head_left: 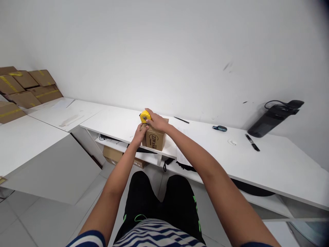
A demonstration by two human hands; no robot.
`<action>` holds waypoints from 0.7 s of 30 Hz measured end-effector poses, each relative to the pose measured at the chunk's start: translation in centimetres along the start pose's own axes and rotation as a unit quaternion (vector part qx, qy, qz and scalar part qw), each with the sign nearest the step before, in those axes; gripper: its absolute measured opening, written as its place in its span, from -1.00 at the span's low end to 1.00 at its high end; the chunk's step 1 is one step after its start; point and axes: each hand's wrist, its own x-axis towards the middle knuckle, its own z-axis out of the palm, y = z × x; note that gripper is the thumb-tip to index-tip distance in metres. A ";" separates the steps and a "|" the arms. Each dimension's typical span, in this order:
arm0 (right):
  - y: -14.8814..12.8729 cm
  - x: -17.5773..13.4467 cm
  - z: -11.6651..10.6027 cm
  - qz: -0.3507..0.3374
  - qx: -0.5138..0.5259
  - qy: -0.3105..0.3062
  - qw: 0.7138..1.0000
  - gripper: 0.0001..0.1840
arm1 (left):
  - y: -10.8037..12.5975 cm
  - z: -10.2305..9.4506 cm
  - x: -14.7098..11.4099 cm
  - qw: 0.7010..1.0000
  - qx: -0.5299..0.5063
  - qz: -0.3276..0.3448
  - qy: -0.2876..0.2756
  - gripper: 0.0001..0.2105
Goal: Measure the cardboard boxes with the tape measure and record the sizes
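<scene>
A small brown cardboard box (155,140) with dark printing stands at the front edge of the white desk (113,120). My right hand (156,121) reaches over its top and grips a yellow tape measure (145,116), held at the box's upper left edge. Just below the tape measure, my left hand (139,134) is closed on the box's left upper corner. Its fingertips are partly hidden, and I cannot make out whether they also touch the tape's blade.
A black bottle (269,120) leans against the wall at right, near a folded knife-like tool (252,142), a white curved piece (231,142) and a dark teal tool (219,128). A thin black stick (181,120) lies behind the box. Cardboard boxes (28,85) are stacked far left.
</scene>
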 end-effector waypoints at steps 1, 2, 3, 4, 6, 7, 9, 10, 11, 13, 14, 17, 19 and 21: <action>0.0 -0.1 0.0 0.002 -0.011 0.001 1.000 -0.28 | -0.1 0.0 0.0 1.000 0.002 0.005 0.004 -0.34; 0.1 -0.1 0.0 0.004 -0.022 0.001 1.000 -0.28 | -0.1 0.1 0.0 1.000 0.002 0.012 0.005 -0.31; 0.1 -0.2 0.0 0.006 -0.031 0.002 0.999 -0.29 | -0.2 0.1 0.1 1.000 0.002 0.018 0.005 -0.30; 0.2 -0.3 -0.1 0.007 -0.038 0.002 0.999 -0.29 | -0.2 0.2 0.1 1.000 0.001 0.026 0.003 -0.30; 0.4 -0.5 -0.3 0.013 -0.046 0.000 0.999 -0.30 | -0.3 0.2 0.0 0.999 0.000 0.043 -0.002 -0.37; 0.6 -0.7 -0.4 0.017 -0.047 -0.002 0.999 -0.30 | -0.3 0.2 0.0 0.999 -0.001 0.051 -0.003 -0.40; 1.0 -1.4 -0.9 0.028 -0.046 -0.005 0.999 -0.29 | -0.3 0.3 0.0 0.998 -0.005 0.059 0.001 -0.43; 1.3 -1.9 -1.3 0.034 -0.045 -0.007 0.998 -0.29 | -0.3 0.3 0.0 0.998 -0.009 0.061 0.004 -0.43; 1.7 -2.5 -1.8 0.041 -0.044 -0.009 0.998 -0.29 | -0.4 0.3 0.0 0.998 -0.015 0.062 0.007 -0.42; 2.7 -4.1 -2.9 0.052 -0.039 -0.014 0.998 -0.29 | -0.4 0.4 0.0 0.998 -0.027 0.063 0.010 -0.40; 3.3 -4.9 -3.5 0.057 -0.037 -0.016 0.998 -0.29 | -0.5 0.4 0.0 0.997 -0.033 0.063 0.010 -0.39; 5.2 -7.5 -5.0 0.062 -0.028 -0.011 0.998 -0.30 | -0.6 0.5 0.2 0.997 -0.042 0.062 0.012 -0.39; 6.3 -8.8 -5.5 0.062 -0.014 -0.001 0.998 -0.32 | -0.7 0.5 0.3 0.997 -0.043 0.062 0.012 -0.40; 6.8 -9.6 -5.7 0.063 -0.002 0.006 0.998 -0.34 | -0.7 0.5 0.3 0.997 -0.043 0.064 0.011 -0.40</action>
